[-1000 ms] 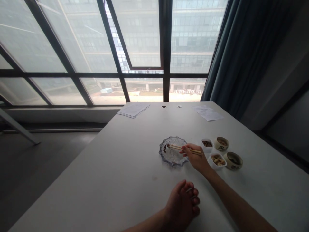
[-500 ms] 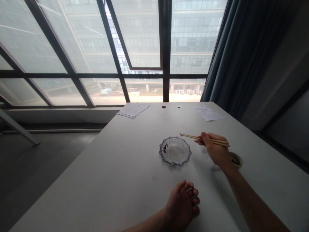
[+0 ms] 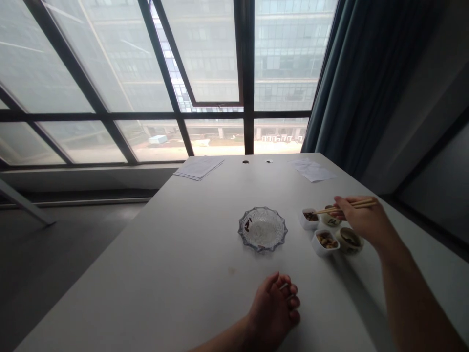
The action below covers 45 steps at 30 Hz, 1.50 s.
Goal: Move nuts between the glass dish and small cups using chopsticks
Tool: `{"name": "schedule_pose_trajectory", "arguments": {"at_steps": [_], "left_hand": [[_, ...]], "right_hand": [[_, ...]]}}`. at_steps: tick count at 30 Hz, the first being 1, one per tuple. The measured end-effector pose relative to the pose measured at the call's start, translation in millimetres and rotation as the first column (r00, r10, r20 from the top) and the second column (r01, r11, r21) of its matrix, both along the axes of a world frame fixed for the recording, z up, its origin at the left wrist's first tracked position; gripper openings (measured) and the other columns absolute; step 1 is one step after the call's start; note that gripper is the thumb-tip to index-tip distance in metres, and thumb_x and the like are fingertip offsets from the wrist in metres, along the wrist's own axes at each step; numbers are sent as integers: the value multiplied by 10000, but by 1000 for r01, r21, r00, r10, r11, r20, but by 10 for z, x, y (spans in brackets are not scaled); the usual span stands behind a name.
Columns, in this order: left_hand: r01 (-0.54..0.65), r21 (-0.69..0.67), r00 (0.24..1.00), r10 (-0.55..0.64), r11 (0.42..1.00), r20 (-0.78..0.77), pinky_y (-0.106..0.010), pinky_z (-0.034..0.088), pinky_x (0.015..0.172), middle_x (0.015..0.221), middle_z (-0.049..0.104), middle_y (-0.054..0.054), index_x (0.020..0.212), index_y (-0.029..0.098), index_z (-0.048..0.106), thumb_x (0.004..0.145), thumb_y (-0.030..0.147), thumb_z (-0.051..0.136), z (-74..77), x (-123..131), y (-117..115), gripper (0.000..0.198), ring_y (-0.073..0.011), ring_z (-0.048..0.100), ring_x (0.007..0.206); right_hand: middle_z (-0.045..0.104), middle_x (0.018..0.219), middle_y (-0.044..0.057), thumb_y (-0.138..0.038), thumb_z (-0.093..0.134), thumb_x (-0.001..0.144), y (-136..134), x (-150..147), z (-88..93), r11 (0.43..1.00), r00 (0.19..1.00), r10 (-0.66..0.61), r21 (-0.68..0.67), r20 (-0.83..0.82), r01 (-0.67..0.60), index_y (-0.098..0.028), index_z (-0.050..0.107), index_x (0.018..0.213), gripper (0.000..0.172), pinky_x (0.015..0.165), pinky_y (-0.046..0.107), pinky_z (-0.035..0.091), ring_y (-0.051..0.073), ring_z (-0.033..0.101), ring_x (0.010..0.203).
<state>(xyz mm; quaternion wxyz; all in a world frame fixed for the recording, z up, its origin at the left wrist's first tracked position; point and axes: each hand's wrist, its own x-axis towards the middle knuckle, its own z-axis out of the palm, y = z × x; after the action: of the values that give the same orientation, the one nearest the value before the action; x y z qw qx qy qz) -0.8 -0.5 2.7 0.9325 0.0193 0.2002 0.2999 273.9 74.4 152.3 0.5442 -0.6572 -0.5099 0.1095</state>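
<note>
My right hand [image 3: 361, 220] is closed round a pair of chopsticks [image 3: 351, 207]. Their tips reach into a small white cup [image 3: 310, 225] with dark pieces inside. In front of it stands another white cup [image 3: 318, 248] holding brownish pieces. Two round pale jars, a nearer jar [image 3: 353, 248] and a farther jar [image 3: 331, 219] partly hidden by my fingers, stand beside the cups. To the left lies a scalloped clear glass dish [image 3: 271, 242] with a few dark bits in its left side. My left hand [image 3: 273, 310] rests palm up on the table, fingers loosely curled, nothing visible in it.
The white table [image 3: 164, 259] runs toward large windows. Paper sheets [image 3: 200, 168] lie at its far left corner and more paper [image 3: 313, 170] at the far right. Two round holes pierce the far end. A dark curtain [image 3: 340, 83] hangs at the right.
My right hand has moved right with the chopsticks, from beside the glass dish to the cups, which now show. My left hand stays put. The view has shifted slightly.
</note>
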Motion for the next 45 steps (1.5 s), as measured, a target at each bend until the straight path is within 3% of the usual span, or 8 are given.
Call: {"name": "schedule_pose_trajectory", "arguments": {"at_steps": [5, 11, 19, 26, 33, 36, 39, 45], "left_hand": [[5, 0, 1000, -5, 1000, -1, -248, 244, 589, 769, 586, -1, 870, 180, 611, 861, 366, 686, 16, -10, -2, 201, -127, 499, 601], [5, 5, 1000, -5, 1000, 0, -249, 244, 587, 774, 592, 0, 873, 182, 609, 861, 362, 684, 19, -9, 3, 195, -127, 502, 595], [15, 3, 1000, -15, 1000, -1, -249, 223, 575, 753, 581, 5, 866, 187, 594, 866, 370, 669, -4, 5, 7, 198, -129, 504, 587], [16, 4, 1000, -16, 1000, 7, -251, 223, 578, 747, 574, 9, 884, 192, 597, 882, 384, 653, -28, 27, 14, 200, -132, 514, 595], [20, 0, 1000, -20, 1000, 5, -251, 234, 586, 757, 579, 6, 882, 191, 605, 897, 380, 627, -32, 20, 7, 191, -132, 518, 604], [21, -2, 1000, -21, 1000, 7, -251, 231, 585, 757, 577, 4, 875, 191, 605, 887, 382, 630, -31, 18, 5, 193, -133, 512, 602], [15, 0, 1000, -15, 1000, 8, -250, 231, 585, 763, 579, 2, 873, 189, 608, 881, 380, 634, -30, 17, 6, 193, -132, 508, 603], [15, 9, 1000, -15, 1000, 14, -251, 233, 586, 774, 586, -5, 864, 186, 613, 875, 377, 642, -32, 14, 12, 194, -132, 503, 609]], "right_hand": [[769, 671, 60, -448, 705, 866, -35, -92, 80, 991, 992, 3, -134, 125, 14, -208, 765, 727, 284, 484, 271, 582, 232, 753, 591], [786, 752, 91, -567, 720, 853, -19, -343, 90, 993, 979, 118, -3, -163, -121, -179, 763, 823, 391, 576, 299, 635, 228, 759, 618], [781, 796, 96, -600, 608, 931, 103, -1244, -419, 846, 835, 517, -33, -190, -532, -174, 737, 805, 462, 645, 290, 609, 214, 752, 706], [780, 853, 100, -617, 608, 921, 137, -1411, -694, 821, 806, 558, -15, -199, -571, -178, 754, 829, 472, 667, 313, 622, 222, 749, 735], [797, 883, 128, -658, 597, 909, 204, -1407, -832, 860, 833, 495, 1, -245, -511, -168, 772, 830, 526, 699, 360, 640, 251, 764, 740], [798, 851, 131, -661, 615, 896, 222, -1349, -745, 878, 845, 462, 9, -268, -478, -168, 768, 807, 523, 692, 368, 648, 264, 771, 737], [802, 857, 122, -624, 654, 888, 174, -1166, -463, 910, 870, 404, 34, -284, -412, -171, 767, 823, 472, 716, 354, 656, 259, 779, 761], [797, 812, 118, -512, 751, 853, -88, -439, 182, 996, 962, 66, 80, -264, -47, -155, 774, 840, 358, 650, 294, 665, 228, 777, 661]]}}
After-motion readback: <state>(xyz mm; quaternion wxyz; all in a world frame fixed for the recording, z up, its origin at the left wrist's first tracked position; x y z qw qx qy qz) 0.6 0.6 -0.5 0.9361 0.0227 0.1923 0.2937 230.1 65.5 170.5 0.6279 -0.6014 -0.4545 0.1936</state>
